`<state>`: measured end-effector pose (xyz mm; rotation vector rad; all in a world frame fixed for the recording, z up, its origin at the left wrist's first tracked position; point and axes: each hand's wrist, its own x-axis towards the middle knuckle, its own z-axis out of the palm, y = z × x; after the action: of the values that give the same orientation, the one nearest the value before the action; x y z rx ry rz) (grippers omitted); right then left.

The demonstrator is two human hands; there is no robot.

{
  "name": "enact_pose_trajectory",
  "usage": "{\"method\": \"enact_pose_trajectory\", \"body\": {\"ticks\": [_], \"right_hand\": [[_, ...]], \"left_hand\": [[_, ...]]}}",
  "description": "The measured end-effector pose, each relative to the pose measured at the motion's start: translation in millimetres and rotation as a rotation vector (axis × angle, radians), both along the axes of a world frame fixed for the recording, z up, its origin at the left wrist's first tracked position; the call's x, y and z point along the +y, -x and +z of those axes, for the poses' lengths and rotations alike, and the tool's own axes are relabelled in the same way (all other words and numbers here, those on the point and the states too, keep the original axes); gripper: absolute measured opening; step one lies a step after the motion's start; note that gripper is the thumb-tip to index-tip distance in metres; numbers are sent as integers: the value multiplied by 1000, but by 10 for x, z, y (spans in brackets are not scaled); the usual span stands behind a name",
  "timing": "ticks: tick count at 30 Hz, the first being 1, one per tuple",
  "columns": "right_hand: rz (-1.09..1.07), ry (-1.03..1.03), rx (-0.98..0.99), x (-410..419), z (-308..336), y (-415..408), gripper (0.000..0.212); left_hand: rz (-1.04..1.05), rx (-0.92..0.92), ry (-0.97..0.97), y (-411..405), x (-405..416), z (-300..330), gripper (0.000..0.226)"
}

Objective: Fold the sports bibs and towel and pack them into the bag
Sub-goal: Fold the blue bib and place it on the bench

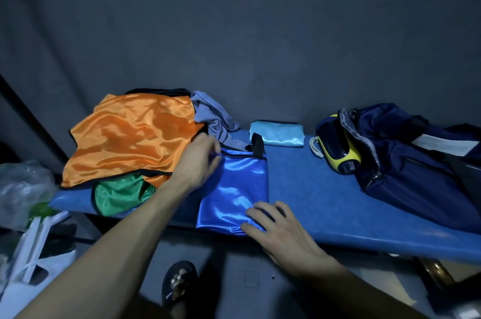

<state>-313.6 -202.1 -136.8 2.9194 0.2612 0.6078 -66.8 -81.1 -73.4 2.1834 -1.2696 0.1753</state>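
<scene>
A shiny royal-blue bib (234, 188) lies folded lengthwise on the blue table (325, 201). My left hand (200, 160) pinches its far left corner by the black trim. My right hand (273, 225) presses flat on its near right corner. To the left, an orange bib (130, 139) is heaped over a green bib (117, 196). A grey towel (210, 115) lies crumpled behind them. A folded light-blue bib (278, 133) sits at the back. The navy bag (406, 157) stands open at the right.
A yellow and black item (338, 146) pokes out of the bag's mouth. Plastic bags (23, 188) pile up at the left below the table. A sandalled foot (177, 285) shows on the floor under the table's front edge. A dark curtain hangs behind.
</scene>
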Motion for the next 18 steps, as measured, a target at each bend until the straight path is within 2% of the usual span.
{"method": "enact_pose_trajectory", "body": {"ticks": [2,4,9,12,13,15,16,18], "right_hand": [[18,2,-15,-2,-15,-8,34],[28,-2,-33,-2,8,-25,28],[73,-60,-34,2,20,-69,22],[90,-130,6,-12,40,-66,16],[93,-176,25,-8,75,-61,13],[72,-369,42,-24,174,-81,21],[40,-493,26,-65,238,-119,25],[-61,-697,-72,-229,363,-264,17]], "left_hand": [[-228,-14,-157,97,33,-30,7],[-294,-102,-321,185,2,-131,25],[-116,-315,-409,185,-151,-245,56],[11,-233,-351,107,-233,-292,42],[22,-212,-346,107,-263,-291,38],[26,-227,-361,122,-321,-271,36],[34,-250,-364,135,-347,-253,37],[69,-291,-350,176,-379,-214,37]]}}
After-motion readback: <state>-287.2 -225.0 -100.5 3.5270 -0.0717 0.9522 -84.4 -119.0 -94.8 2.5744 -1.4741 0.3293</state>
